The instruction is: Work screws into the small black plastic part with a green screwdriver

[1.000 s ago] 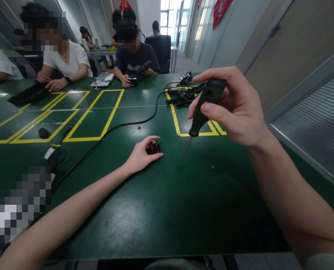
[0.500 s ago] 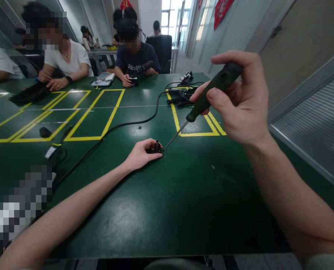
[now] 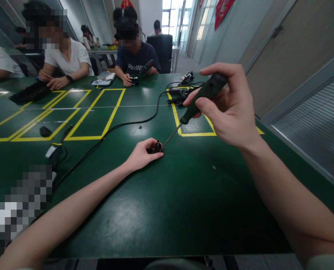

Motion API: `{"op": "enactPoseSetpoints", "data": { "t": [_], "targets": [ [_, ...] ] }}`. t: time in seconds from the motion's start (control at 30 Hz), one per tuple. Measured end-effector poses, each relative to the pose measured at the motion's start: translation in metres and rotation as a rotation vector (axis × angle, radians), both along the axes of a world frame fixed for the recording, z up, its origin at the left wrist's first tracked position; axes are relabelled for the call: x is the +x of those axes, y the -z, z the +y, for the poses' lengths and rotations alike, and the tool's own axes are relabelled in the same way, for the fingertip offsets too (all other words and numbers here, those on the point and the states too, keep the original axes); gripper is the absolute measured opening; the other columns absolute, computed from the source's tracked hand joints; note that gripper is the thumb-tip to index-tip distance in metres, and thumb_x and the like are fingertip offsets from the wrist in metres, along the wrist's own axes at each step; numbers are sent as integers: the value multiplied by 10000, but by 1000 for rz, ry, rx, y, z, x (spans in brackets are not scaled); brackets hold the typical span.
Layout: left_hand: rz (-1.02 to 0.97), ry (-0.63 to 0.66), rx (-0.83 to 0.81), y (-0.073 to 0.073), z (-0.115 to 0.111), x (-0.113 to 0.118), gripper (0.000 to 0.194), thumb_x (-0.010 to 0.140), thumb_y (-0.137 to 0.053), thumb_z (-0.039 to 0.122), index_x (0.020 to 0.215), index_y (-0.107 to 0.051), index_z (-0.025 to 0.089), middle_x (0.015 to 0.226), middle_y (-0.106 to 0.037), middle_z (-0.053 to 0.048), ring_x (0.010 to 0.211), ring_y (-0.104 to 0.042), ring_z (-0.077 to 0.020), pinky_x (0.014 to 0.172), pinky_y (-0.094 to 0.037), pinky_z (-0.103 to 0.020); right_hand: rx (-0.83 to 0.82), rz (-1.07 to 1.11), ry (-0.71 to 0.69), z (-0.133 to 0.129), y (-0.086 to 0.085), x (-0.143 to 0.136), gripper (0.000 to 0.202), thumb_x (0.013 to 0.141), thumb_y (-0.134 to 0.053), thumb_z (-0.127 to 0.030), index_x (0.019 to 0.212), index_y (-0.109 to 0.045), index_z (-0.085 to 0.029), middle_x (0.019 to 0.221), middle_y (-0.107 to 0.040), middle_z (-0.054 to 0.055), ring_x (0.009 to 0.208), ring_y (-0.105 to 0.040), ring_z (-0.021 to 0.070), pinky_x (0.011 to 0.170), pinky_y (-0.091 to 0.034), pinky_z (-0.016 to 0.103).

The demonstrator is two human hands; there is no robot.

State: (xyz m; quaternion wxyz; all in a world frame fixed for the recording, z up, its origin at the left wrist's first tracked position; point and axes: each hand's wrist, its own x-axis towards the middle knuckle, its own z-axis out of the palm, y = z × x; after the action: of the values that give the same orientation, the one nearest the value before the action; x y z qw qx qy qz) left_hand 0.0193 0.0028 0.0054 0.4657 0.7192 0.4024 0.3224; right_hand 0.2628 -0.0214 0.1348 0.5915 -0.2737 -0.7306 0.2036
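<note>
My left hand [image 3: 141, 154] rests on the green table, its thumb and fingers closed around a small black part with a metal post [image 3: 158, 146]. Much of that part is hidden by the fingers. My right hand [image 3: 231, 108] grips a dark green screwdriver [image 3: 200, 98] by its handle, index finger laid over the butt end. The screwdriver slants down to the left, its thin shaft ending at the right side of the black part. Whether the tip touches it is too small to tell.
A black cable [image 3: 127, 123] crosses the green table [image 3: 144, 217]. Dark cables and parts [image 3: 178, 100] lie beyond my right hand, inside yellow tape. A black block [image 3: 45, 131] sits to the left. Co-workers sit across, one with a black tray [image 3: 29, 93].
My right hand has moved left and slightly down with the screwdriver, bringing its tip in closer to the black part. My left hand stays nearly still.
</note>
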Motion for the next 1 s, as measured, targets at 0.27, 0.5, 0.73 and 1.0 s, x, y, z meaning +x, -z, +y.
{"op": "enactPoseSetpoints", "data": {
  "t": [0.27,0.5,0.73,1.0],
  "targets": [
    [-15,-4,7,4,1,1,305,783,-837,337,1002,-711,168,1014,-798,-84,954,-744,-237,967,-578,-434,30,-68,44,1,1,1,350,939,-743,-377,1255,-593,-385,973,-738,-17,890,-738,172,761,-646,308],
    [-1,-7,9,3,1,0,296,788,-835,344,997,-713,174,1027,-800,-84,971,-744,-245,973,-579,-439,64,-131,60,-7,-3,1,404,912,-770,-360,1289,-628,-387,1078,-727,6,1010,-729,208,840,-647,351],
    [-12,-1,8,4,1,-3,317,791,-833,360,1011,-708,169,1029,-793,-87,972,-744,-241,968,-576,-427,68,-164,47,-11,-5,2,506,923,-745,-303,1400,-598,-389,1314,-690,24,1092,-716,205,837,-654,335],
    [0,-2,13,3,0,-2,297,805,-829,342,1020,-715,172,1029,-794,-82,975,-746,-239,965,-579,-416,80,-164,11,-4,-2,8,393,917,-747,-368,1289,-623,-369,1164,-725,19,1097,-728,237,902,-650,390]
  ]
}}
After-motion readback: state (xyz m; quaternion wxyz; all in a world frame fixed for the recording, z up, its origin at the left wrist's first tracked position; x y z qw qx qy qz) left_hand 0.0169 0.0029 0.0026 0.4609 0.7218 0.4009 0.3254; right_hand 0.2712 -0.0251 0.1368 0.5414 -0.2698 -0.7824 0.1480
